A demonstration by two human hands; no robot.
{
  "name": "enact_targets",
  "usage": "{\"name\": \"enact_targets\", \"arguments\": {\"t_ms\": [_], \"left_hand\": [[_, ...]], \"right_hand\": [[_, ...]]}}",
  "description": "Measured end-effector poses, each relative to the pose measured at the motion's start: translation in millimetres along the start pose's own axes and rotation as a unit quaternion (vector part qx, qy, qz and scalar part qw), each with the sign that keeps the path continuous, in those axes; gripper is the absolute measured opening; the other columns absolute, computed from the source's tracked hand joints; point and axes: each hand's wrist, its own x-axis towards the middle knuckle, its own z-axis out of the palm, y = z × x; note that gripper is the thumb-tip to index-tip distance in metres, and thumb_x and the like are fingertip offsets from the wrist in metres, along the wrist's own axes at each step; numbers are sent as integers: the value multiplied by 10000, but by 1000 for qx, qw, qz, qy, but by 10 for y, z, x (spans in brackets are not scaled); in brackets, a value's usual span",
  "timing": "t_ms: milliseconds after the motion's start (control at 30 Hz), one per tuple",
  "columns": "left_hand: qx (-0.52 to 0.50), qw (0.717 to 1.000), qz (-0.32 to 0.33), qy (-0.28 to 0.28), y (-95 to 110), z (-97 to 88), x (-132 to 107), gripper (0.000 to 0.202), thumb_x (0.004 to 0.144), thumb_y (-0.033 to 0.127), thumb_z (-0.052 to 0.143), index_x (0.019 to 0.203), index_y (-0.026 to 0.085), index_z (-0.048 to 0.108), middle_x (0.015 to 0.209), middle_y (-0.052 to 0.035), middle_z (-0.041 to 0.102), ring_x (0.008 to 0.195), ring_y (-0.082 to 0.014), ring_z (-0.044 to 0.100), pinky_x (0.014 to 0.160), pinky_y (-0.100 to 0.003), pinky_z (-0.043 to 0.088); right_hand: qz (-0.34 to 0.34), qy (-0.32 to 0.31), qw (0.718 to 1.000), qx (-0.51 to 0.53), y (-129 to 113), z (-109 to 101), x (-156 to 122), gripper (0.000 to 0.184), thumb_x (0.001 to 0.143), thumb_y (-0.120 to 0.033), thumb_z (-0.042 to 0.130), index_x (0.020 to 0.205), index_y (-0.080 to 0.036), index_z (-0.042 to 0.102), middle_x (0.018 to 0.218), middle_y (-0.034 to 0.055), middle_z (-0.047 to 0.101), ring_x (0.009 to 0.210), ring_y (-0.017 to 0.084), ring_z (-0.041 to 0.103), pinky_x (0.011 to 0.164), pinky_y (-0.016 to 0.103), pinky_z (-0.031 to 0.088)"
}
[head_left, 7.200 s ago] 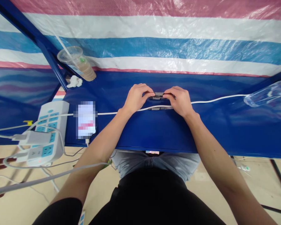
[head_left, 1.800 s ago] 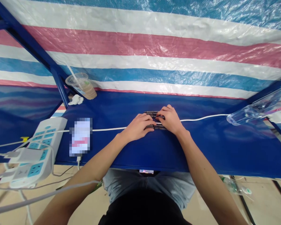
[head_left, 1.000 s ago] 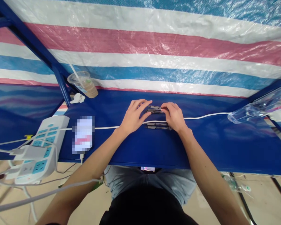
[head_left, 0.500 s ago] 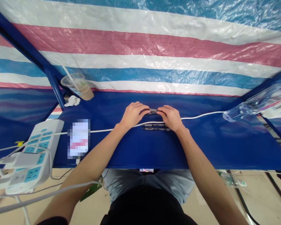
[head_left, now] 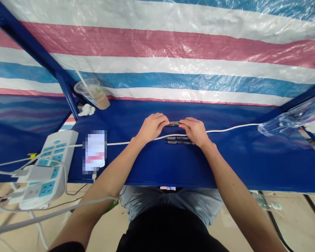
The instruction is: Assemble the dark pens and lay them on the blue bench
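Note:
A dark grey pen lies level between my two hands, over the blue shelf. My left hand pinches its left end, and my right hand pinches the other end; the fingertips cover both ends. Just nearer to me, a white cable runs across the shelf and beneath my right hand. Two more dark pens lie side by side below the cable, their right ends partly hidden by my right hand.
To the left are a phone, a white power strip with plugs and cables, crumpled tissue and a plastic cup with a straw. A clear bottle lies at right. Striped sheeting hangs behind.
The view has shifted slightly, so everything on the shelf sits a little further right. Both hands still hold the pen, with slightly more of it showing between the fingertips.

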Motion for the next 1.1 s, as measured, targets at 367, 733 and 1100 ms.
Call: {"name": "enact_targets", "arguments": {"t_ms": [367,733,1100], "left_hand": [[21,999,37,12,24,5,-3,353,1099,491,549,956,201,689,983,-58,767,916,-224,680,860,-376,442],[35,998,55,-23,-11,22,-1,475,1142,497,415,860,197,653,847,-39,730,860,-218,678,866,-380,412],[58,997,1,-53,95,11,-2,486,1154,447,343,801,203,570,795,-31,700,741,-202,640,769,-356,377]], "right_hand": [[-5,0,1000,25,4,-28,-5,277,1081,-368,590,1053,-230,828,953,86,780,852,250,714,790,365,562],[-10,-23,1000,12,-6,-24,1,282,1080,-351,581,1033,-232,832,926,79,775,843,246,703,788,345,544],[4,-31,999,18,-17,-35,6,293,1078,-349,569,1004,-245,833,910,70,772,818,245,697,765,355,545]]}}
